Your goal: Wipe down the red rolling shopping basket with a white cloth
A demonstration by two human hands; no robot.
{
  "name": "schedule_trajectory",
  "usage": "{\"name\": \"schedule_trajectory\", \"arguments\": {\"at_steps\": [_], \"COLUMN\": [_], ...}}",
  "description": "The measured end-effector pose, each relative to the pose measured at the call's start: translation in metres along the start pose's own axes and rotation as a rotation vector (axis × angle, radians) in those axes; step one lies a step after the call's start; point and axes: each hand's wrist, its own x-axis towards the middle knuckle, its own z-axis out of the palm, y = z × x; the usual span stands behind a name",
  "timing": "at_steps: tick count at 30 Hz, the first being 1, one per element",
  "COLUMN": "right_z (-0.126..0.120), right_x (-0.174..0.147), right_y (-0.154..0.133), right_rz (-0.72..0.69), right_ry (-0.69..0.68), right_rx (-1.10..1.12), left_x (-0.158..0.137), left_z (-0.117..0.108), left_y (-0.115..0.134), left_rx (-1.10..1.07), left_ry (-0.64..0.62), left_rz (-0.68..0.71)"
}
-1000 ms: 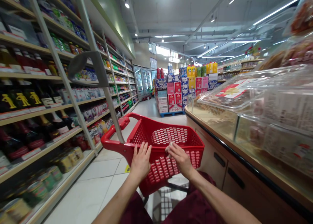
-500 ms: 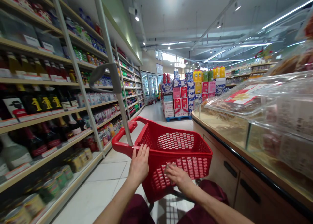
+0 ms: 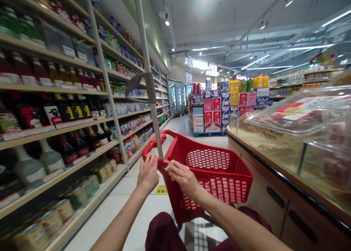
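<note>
At red cart (image 3: 233, 176) | left hand (image 3: 148, 174) open on handle (image 3: 153, 145) | right hand (image 3: 183, 177) clutching pale wad (image 3: 169, 167)

Red cart (image 3: 225, 174): pole (image 3: 156, 126) at ten o'clock, obstructing; counter (image 3: 263, 178) at three, barring; shelving (image 3: 106, 75) at nine; floor (image 3: 117, 196) between shelving and cart, passable.

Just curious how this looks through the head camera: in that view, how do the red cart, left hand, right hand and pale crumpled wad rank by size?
1. Red cart: clearly largest.
2. Left hand and right hand: too alike to rank.
3. Pale crumpled wad: smallest visible patch, partly covered by fingers.
</note>
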Motion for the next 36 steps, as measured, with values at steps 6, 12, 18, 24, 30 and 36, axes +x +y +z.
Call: {"name": "schedule_trajectory", "arguments": {"at_steps": [6,12,18,24,30,36], "right_z": [0.028,0.008,-0.008,-0.052,-0.037,-0.051], "right_x": [0.002,0.062,0.136,0.232,0.198,0.237], "right_y": [-0.021,-0.014,0.021,0.039,0.026,0.034], "right_rz": [-0.116,-0.071,-0.494,-0.375,-0.547,-0.389], "right_ry": [-0.172,-0.011,-0.24,-0.038,-0.237,-0.096], "right_rx": [0.037,-0.032,-0.187,-0.285,-0.312,-0.333], "left_x": [-0.005,-0.005,-0.004,-0.006,-0.011,-0.011], "left_z": [0.0,-0.002,-0.003,-0.001,-0.006,-0.003], "left_y": [-0.005,-0.008,-0.006,-0.004,-0.004,-0.004], "left_rx": [0.0,-0.036,-0.018,-0.015,-0.024,0.016], "left_ry": [-0.063,-0.084,-0.107,-0.066,-0.083,-0.113], "left_rz": [0.037,0.018,0.014,0.015,0.041,0.036]}}
